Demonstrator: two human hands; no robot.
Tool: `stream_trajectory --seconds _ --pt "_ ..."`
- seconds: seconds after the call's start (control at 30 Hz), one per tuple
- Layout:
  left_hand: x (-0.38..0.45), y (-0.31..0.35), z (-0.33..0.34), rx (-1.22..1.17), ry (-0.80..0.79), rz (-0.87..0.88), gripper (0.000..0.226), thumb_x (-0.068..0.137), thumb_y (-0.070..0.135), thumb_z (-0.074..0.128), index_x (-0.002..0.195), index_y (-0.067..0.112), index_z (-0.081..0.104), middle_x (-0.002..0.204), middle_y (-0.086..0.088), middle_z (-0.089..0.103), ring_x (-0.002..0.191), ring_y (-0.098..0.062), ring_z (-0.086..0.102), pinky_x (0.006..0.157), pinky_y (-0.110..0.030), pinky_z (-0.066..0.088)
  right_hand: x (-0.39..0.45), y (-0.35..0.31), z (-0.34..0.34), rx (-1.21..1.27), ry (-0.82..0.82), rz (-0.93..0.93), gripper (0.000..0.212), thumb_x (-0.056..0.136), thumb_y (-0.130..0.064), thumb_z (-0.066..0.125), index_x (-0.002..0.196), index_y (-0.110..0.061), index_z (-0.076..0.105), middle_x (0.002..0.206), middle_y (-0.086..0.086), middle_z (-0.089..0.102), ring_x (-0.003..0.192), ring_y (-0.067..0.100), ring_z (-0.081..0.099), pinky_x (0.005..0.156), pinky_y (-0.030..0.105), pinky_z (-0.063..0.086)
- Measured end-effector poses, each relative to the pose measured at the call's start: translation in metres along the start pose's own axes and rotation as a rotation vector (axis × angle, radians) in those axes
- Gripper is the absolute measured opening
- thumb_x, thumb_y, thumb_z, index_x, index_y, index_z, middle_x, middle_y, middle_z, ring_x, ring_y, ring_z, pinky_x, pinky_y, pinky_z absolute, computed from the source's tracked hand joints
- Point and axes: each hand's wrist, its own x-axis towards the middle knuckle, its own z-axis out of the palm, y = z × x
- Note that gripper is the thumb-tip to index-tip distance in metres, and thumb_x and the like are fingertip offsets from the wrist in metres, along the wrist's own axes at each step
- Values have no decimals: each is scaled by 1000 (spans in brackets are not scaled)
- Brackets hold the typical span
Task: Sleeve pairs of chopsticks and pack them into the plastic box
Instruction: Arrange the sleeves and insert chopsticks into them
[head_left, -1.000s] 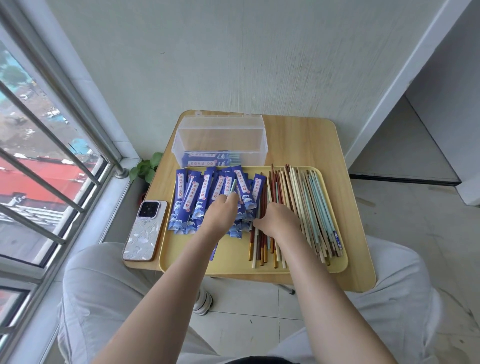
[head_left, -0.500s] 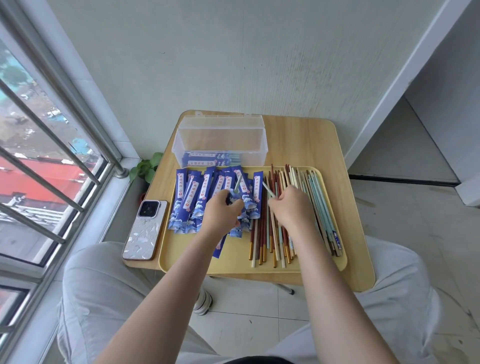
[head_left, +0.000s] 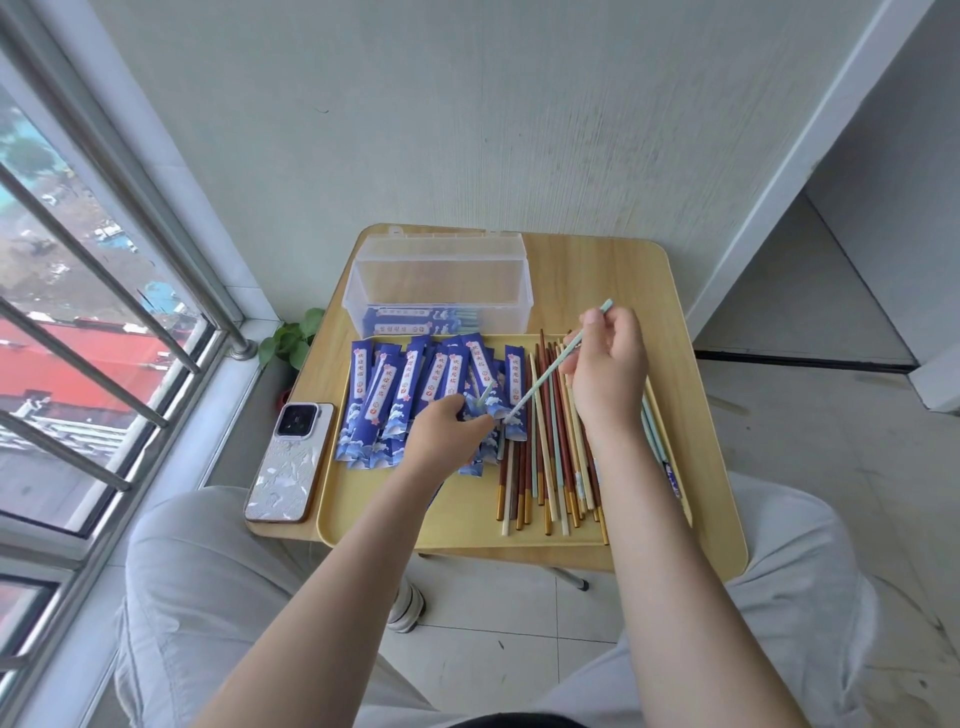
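On the yellow tray (head_left: 467, 525) lie several blue paper sleeves (head_left: 395, 384) on the left and a row of loose chopsticks (head_left: 545, 467) on the right. My right hand (head_left: 608, 364) pinches a pale green chopstick (head_left: 545, 374) raised at a slant, its lower tip near the sleeves. My left hand (head_left: 447, 431) grips a blue sleeve (head_left: 475, 460) together with another pale green chopstick (head_left: 484, 396) that sticks up past my fingers. The clear plastic box (head_left: 439, 280) stands behind the tray with sleeved pairs (head_left: 410, 322) lying on its bottom.
A phone (head_left: 291, 462) lies on the wooden table (head_left: 613, 280) left of the tray. A window with metal bars (head_left: 104, 322) is on the left, a small plant (head_left: 291, 338) by the sill. A wall stands right behind the table. My knees are under its front edge.
My right hand has lifted a pale green chopstick off the pile and moved up and right. My left hand stays on the sleeves, holding one with a chopstick.
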Motion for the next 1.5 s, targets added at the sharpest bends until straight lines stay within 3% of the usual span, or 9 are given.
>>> stream_trajectory --seconds 0.4,0.57,0.7,0.83,1.0,1.1,1.23,1.37,1.5 --pt "-6 1 2 23 -111 124 30 85 18 70 87 -9 56 68 -10 49 58 -17 43 58 -31 39 -3 4 4 22 3 31 20 107 -22 44 101 -7 55 72 7 64 46 5 55 48 20 46" --pt "-8 8 2 -18 -101 124 24 86 16 68 73 7 51 62 -6 45 56 -17 40 58 -31 37 -9 13 13 -117 -130 -34 30 96 -18 65 124 -18 55 88 1 71 73 11 69 67 27 55" --pt "-5 16 0 -1 -24 148 40 87 18 68 63 16 36 53 3 32 48 -11 28 53 -28 26 -18 11 21 -310 -411 -97 23 100 -18 58 118 -15 71 105 0 75 94 9 67 84 23 53" --pt "8 25 -12 173 59 182 42 88 28 67 63 16 36 56 2 37 53 -16 33 54 -30 26 -14 9 28 -326 -562 -58 30 105 -17 50 126 -13 70 120 1 72 105 14 67 92 27 53" --pt "23 41 -36 625 178 301 35 89 30 63 66 21 38 61 5 43 63 -20 43 50 -27 25 7 6 33 -109 -583 152 23 102 -7 53 116 -5 72 102 9 74 80 17 73 76 27 61" --pt "40 51 -48 670 269 499 24 84 34 72 85 16 56 77 -1 61 77 -28 60 63 -29 36 19 -3 40 47 -522 257 18 100 -4 58 112 0 70 96 12 75 70 15 73 71 26 62" --pt "65 43 -63 583 401 596 73 79 38 77 141 12 48 139 -10 52 130 -28 47 116 -46 30 48 -7 45 91 -243 291 14 98 -11 64 110 -8 70 89 6 76 68 16 74 65 27 62" --pt "81 29 -71 650 382 372 74 96 38 60 155 8 27 162 -11 27 152 -28 17 124 -40 10 79 -5 64 113 -41 310 9 99 -12 61 101 -16 69 77 0 74 62 17 73 53 27 55" --pt "94 13 -68 737 222 240 80 98 40 54 159 11 12 168 -7 7 155 -25 -3 126 -44 2 91 -2 99 10 -94 293 14 100 -14 59 91 -22 66 69 -9 68 59 20 73 49 27 52"
